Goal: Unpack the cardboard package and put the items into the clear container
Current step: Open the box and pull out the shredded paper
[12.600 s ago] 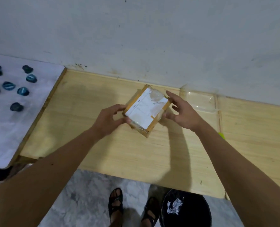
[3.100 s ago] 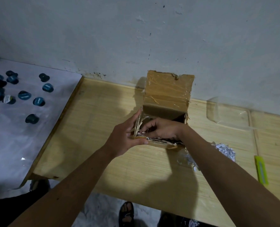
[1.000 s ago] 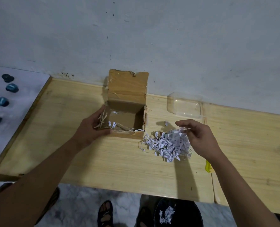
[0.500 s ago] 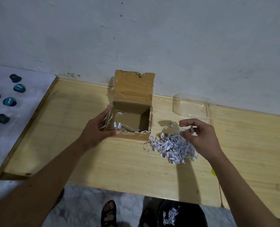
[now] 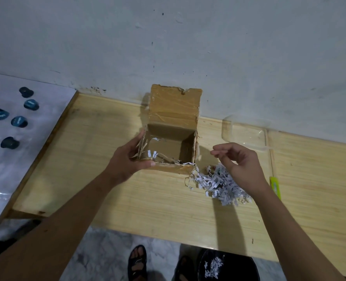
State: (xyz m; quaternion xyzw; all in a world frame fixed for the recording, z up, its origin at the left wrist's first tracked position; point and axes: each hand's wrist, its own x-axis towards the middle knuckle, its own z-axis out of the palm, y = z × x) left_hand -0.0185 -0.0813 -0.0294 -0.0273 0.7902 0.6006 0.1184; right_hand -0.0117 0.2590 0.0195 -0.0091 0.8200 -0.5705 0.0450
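Lifted off the shredded paper (image 5: 218,182), the right hand (image 5: 242,160) hovers loosely curled and empty — the left hand (image 5: 127,161) grips the nearly emptied cardboard package (image 5: 172,142) — items likely lie in the heap.

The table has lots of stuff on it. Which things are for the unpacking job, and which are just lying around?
For the job:
cardboard box, held by the left hand
shredded paper pile
clear container
right hand

Just lying about:
blue capsules
white sheet
yellow-green cutter
black bin
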